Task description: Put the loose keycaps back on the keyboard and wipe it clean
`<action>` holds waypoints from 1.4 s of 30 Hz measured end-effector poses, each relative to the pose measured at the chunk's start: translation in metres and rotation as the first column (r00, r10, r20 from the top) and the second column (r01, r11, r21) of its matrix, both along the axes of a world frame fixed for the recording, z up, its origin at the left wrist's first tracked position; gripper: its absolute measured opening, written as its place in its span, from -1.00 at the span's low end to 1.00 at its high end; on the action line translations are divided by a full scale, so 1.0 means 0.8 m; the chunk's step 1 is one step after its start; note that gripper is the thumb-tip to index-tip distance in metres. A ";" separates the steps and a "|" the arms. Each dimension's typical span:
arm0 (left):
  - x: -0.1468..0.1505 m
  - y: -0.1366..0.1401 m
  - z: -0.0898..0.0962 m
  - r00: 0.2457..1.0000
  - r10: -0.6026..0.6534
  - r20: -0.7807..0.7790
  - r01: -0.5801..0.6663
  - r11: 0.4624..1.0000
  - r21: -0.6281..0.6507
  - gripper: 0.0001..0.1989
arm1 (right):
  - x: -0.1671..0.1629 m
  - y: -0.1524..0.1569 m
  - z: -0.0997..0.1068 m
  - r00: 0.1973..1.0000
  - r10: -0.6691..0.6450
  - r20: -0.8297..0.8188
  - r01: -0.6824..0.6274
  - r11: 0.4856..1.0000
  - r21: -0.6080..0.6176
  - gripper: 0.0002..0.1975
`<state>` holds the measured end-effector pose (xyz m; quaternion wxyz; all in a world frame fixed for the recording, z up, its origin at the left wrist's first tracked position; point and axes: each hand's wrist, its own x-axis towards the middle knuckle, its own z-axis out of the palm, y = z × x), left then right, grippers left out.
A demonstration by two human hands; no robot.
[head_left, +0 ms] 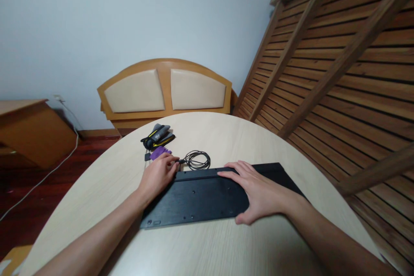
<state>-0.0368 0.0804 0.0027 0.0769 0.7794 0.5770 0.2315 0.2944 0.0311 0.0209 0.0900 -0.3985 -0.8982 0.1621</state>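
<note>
A black keyboard (207,198) lies face down on the round table, with screws showing on its underside. My right hand (255,189) spans it right of the middle, thumb at the near edge and fingers over the far edge. At the far left edge of the keyboard, my left hand (161,172) pinches the black cable (198,160) close to where it meets the keyboard. The rest of that cable rests in a loose coil behind the keyboard. The tips of my left fingers are partly hidden.
Behind my left hand sit a purple fuzzy item (160,152) and a grey, black and yellow bundle (159,136). The pale round table (226,138) has a headboard (166,88) behind it. Wooden slats (339,73) lean at the right.
</note>
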 end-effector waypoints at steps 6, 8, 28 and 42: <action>0.009 -0.034 0.004 0.994 -0.048 -0.098 0.075 0.952 0.297 -0.51 | 0.004 0.005 -0.002 1.000 -0.011 -0.027 0.013 0.997 0.081 0.09; 0.020 -0.051 0.007 0.986 -0.089 -0.139 0.135 0.921 0.366 -0.42 | 0.009 0.009 -0.004 0.998 -0.032 -0.046 0.037 0.993 0.111 0.07; 0.056 -0.088 -0.026 0.916 -0.248 -0.314 0.340 0.896 0.285 -0.17 | 0.021 0.022 -0.013 0.993 -0.090 -0.075 0.103 0.974 0.200 0.04; 0.025 -0.058 -0.004 0.889 -0.302 -0.345 0.389 0.896 0.216 0.09 | 0.014 0.019 -0.012 0.997 -0.056 -0.062 0.068 0.974 0.214 0.05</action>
